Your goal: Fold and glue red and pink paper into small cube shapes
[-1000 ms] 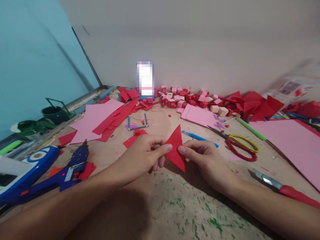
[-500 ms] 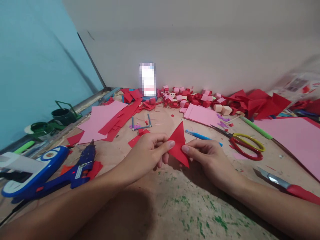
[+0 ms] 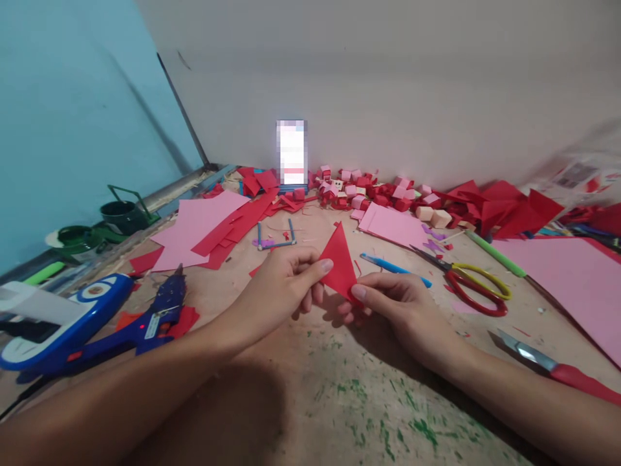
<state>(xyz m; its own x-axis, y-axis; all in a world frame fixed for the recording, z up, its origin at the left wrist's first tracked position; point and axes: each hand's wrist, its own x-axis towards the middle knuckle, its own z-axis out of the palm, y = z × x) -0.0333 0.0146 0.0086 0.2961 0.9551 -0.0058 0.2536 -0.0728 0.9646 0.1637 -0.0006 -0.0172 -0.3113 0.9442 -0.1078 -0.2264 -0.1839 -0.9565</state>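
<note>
A small red piece of paper (image 3: 340, 257), folded to a triangle, is held just above the table between both hands. My left hand (image 3: 297, 275) pinches its left edge, thumb on top and fingers beneath. At the lower right corner, my right hand (image 3: 388, 298) grips the same paper between thumb and fingers. Just beyond the right hand lies a blue pen-like tool (image 3: 395, 266). Scissors (image 3: 478, 290) with red and yellow handles rest to its right. Nearer me on that side is a knife (image 3: 538, 359) with a red handle.
A blue glue gun (image 3: 160, 310) lies at left beside a blue-and-white device (image 3: 92, 317). Pink sheets (image 3: 194, 223) and red strips spread behind it. A lit phone (image 3: 292, 152) stands by the wall near many small red and pink paper boxes (image 3: 354, 188). Pink paper (image 3: 572, 278) covers the right.
The red paper has turned in my fingers and now shows a narrower triangle pointing up. My right hand has shifted slightly to its lower corner. The camera view has moved a little.
</note>
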